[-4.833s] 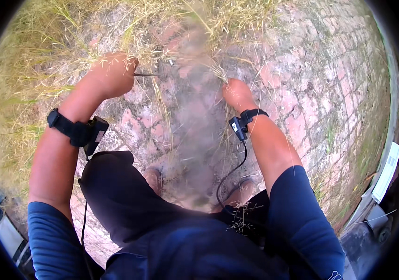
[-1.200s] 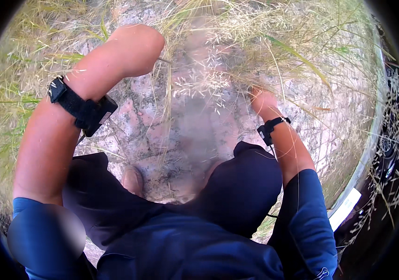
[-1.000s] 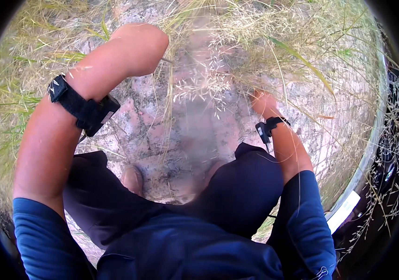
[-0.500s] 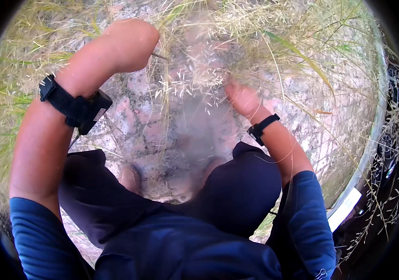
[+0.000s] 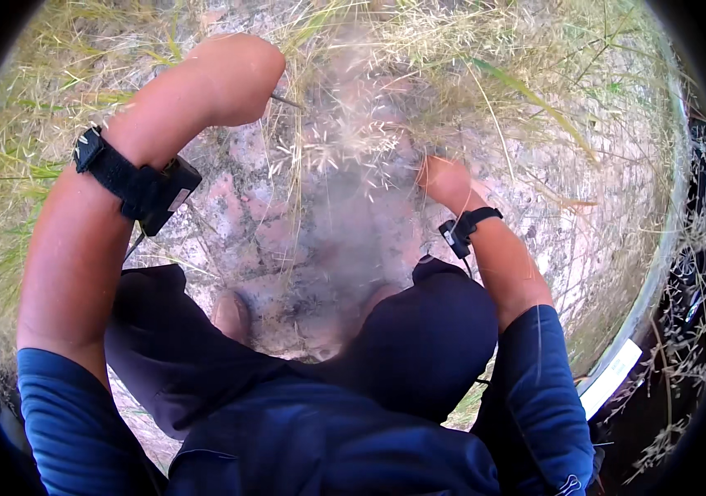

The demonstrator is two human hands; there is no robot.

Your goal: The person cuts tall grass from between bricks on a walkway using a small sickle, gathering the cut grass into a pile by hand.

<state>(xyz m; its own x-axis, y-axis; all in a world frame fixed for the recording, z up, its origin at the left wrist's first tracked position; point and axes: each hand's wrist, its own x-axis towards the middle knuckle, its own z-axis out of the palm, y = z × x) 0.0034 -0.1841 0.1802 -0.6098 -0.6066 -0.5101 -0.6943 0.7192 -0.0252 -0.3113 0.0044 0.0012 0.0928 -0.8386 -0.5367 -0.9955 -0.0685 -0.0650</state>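
Observation:
My left hand (image 5: 245, 78) is closed in a fist, back turned up, over the dry grass at the upper left. A thin greyish rod (image 5: 287, 101) sticks out of it toward the right; the rest of that rod is hidden by the hand. My right hand (image 5: 445, 179) hangs low over the pinkish paving at centre right, curled, its fingers mostly out of sight. Whether it grips anything cannot be made out. Between the two hands stand pale grass seed heads (image 5: 344, 145), blurred in part.
Dry grass (image 5: 485, 50) covers the far side of the worn paving (image 5: 245, 198). A pale curved edge (image 5: 658, 264) bounds the right, with a white rectangular piece (image 5: 613, 376) by it and dark things beyond. My shoes (image 5: 230, 317) are below, between dark-trousered knees.
My right hand has drawn slightly right and toward me, its wrist turning and its fingers curling in. The left hand has barely shifted. Seed heads have swayed a little.

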